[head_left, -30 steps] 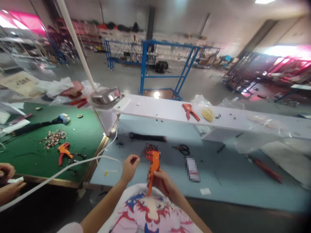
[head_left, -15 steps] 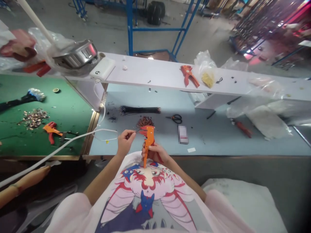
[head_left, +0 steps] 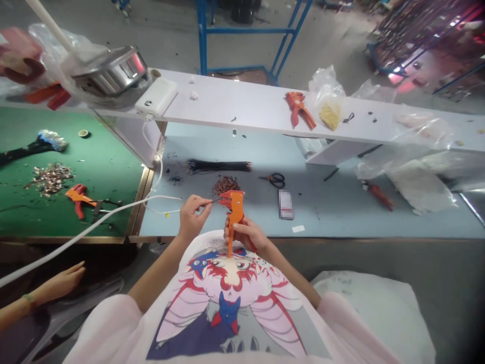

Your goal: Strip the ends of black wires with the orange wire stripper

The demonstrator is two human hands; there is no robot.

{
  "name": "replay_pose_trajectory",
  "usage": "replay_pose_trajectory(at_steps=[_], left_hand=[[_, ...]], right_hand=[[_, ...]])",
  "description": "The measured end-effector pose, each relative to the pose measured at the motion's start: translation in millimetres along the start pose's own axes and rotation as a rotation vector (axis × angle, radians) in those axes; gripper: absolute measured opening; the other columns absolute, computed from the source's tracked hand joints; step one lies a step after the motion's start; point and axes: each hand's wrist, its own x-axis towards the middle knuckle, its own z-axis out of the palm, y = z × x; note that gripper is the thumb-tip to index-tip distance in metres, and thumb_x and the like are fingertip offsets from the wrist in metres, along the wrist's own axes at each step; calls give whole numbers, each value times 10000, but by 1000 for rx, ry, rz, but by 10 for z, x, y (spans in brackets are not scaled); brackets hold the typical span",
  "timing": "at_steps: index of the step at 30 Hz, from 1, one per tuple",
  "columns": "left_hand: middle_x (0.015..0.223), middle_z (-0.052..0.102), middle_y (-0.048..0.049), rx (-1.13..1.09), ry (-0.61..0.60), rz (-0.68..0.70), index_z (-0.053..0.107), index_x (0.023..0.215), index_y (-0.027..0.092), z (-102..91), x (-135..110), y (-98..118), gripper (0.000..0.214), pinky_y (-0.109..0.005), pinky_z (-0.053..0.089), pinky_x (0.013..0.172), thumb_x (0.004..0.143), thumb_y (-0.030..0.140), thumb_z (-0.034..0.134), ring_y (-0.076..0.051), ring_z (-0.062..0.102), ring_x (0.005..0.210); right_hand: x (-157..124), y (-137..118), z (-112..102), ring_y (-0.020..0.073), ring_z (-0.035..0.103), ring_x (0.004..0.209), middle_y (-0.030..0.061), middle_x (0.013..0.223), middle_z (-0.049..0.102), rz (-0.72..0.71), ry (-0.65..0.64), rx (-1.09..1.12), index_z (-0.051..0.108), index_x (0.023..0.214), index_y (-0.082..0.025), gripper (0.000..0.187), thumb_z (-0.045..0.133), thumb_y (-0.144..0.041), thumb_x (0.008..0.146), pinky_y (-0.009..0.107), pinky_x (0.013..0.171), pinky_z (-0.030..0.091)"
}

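Note:
In my right hand (head_left: pixel 248 233) is an orange and red wire stripper (head_left: pixel 237 207), its handles wrapped by my fingers near my shirt. My left hand (head_left: pixel 195 215) pinches a thin dark wire (head_left: pixel 216 200), whose far end reaches the tool's red jaws. Whether the jaws grip the wire cannot be made out. Just beyond the tool lies a pile of small copper-coloured scraps (head_left: pixel 226 185). A bundle of black wires (head_left: pixel 219 166) with bared ends rests behind that pile.
Black-handled scissors (head_left: pixel 276 180) and a pale pack (head_left: pixel 286 205) lie to the right. Along the white shelf (head_left: pixel 242 108) sits another wire stripper (head_left: pixel 300 109). A white cable (head_left: pixel 94 227) crosses at left. Another person's hand (head_left: pixel 60 283) is at lower left, below the green mat (head_left: pixel 106 177).
The view has shifted slightly. My left hand stays beside the stripper's jaws with the wire, and the tool is a little more upright. The other person's hand has moved slightly.

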Motion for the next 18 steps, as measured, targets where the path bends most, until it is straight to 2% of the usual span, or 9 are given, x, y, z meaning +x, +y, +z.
replay_pose_trajectory(at_steps=[8,18], left_hand=[[703,571,0,16,-25,38,671,847,179,-43,5,-12,93,-218,388,589,802,215,598,-90,461,606],[633,561,13,61,-60,90,676,877,185,-81,-2,38,126,-218,369,567,821,248,583,-88,445,563]], right_hand=[[-31,-46,-16,143,603,570,26,672,613,12,22,-135,552,873,-135,265,662,-352,768,271,543,491],[-41,-94,-2,150,594,579,25,666,603,-17,-32,-280,544,880,-140,242,639,-345,793,277,540,488]])
